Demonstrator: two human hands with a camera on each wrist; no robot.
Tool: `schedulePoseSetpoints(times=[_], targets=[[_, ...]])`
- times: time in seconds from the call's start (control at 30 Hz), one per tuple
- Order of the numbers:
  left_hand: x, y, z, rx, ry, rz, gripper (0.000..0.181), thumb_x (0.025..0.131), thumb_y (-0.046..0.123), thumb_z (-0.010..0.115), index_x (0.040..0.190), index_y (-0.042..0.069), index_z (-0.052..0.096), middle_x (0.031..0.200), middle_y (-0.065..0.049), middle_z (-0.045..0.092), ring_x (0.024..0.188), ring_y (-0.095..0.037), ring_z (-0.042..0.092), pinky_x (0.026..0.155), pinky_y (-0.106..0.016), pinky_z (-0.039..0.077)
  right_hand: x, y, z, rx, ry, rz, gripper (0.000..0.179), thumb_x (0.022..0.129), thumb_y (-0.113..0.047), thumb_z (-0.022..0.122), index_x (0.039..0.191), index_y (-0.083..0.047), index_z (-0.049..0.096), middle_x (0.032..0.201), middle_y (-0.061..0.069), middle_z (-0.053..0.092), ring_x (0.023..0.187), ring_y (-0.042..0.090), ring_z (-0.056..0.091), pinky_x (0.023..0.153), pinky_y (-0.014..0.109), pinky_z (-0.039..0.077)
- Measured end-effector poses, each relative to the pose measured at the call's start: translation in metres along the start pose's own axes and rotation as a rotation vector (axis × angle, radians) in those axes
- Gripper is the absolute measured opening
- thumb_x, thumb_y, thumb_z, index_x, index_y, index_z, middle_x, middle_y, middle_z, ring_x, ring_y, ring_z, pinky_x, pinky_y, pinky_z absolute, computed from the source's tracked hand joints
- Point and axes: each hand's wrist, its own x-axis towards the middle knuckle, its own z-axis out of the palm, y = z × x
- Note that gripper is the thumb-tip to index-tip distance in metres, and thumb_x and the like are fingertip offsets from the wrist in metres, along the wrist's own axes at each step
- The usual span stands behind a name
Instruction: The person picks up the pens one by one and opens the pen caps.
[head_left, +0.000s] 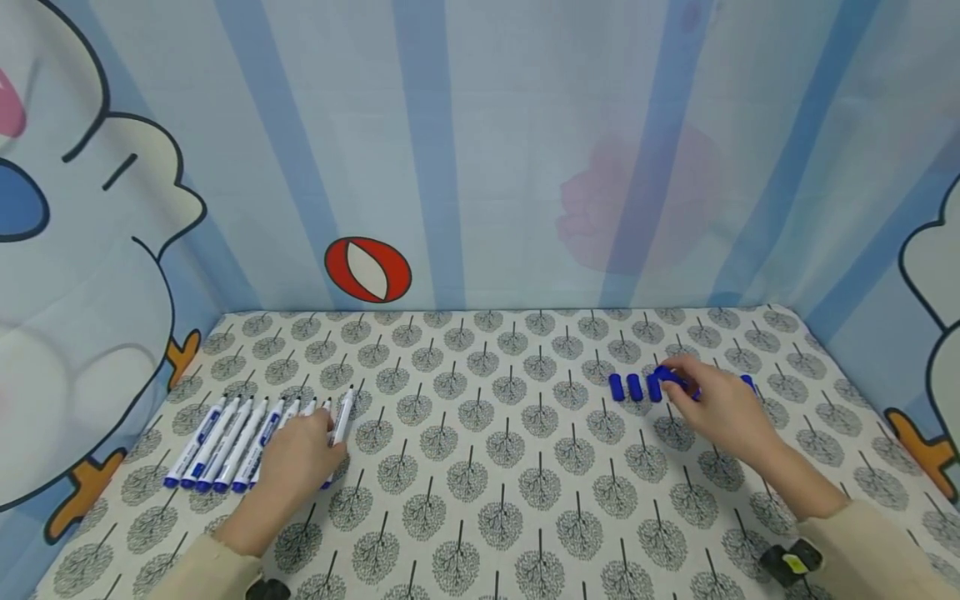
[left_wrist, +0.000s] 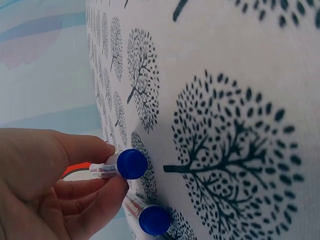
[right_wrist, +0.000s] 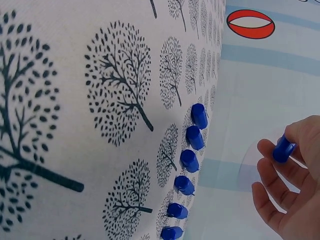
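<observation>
My left hand [head_left: 296, 454] pinches a white whiteboard marker [head_left: 344, 412] between thumb and fingers, at the right end of a row of uncapped markers [head_left: 228, 442]. In the left wrist view the held marker's blue end [left_wrist: 132, 164] faces the camera, and another marker [left_wrist: 154, 220] lies just beside it. Over on the right, my right hand [head_left: 716, 404] holds a small blue marker cap [right_wrist: 284, 149] between thumb and index finger. It is above a row of blue caps [right_wrist: 189, 161] on the tablecloth; in the head view the hand covers part of that row.
A tablecloth with a tree print [head_left: 502, 475] covers the table. Behind it hangs a blue striped curtain [head_left: 495, 167] with cartoon figures and a red ball drawing [head_left: 367, 269]. Bare patterned cloth lies between the markers and the caps.
</observation>
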Motion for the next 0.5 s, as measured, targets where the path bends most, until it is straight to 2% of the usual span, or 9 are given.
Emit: schedulePoseSetpoints(times=[0.3, 0.5], targets=[[-0.0005, 0.0005, -0.0011, 0.042, -0.024, -0.003, 0.017, 0.077, 0.015, 0.067, 0.077, 0.001, 0.059, 0.058, -0.004, 0.052, 0.047, -0.016, 0.047, 0.039, -0.026, 0.039, 0.0001, 0.0022, -0.0027, 0.007, -0.005, 0.003, 0.027, 0.084, -0.011, 0.064, 0.109, -0.003, 0.059, 0.072, 0.001, 0.061, 0.055, 0.005, 0.047, 0.042, 0.02, 0.035], [0.0006, -0.0004, 0.0016, 0.063, -0.034, -0.007, 0.02, 0.077, 0.015, 0.068, 0.068, 0.004, 0.054, 0.055, -0.004, 0.05, 0.046, -0.016, 0.046, 0.038, -0.025, 0.038, 0.0004, 0.0026, -0.0056, 0.011, -0.013, 0.003, 0.026, 0.085, -0.011, 0.063, 0.11, -0.003, 0.059, 0.073, 0.0, 0.06, 0.055, 0.003, 0.045, 0.042, 0.019, 0.034]])
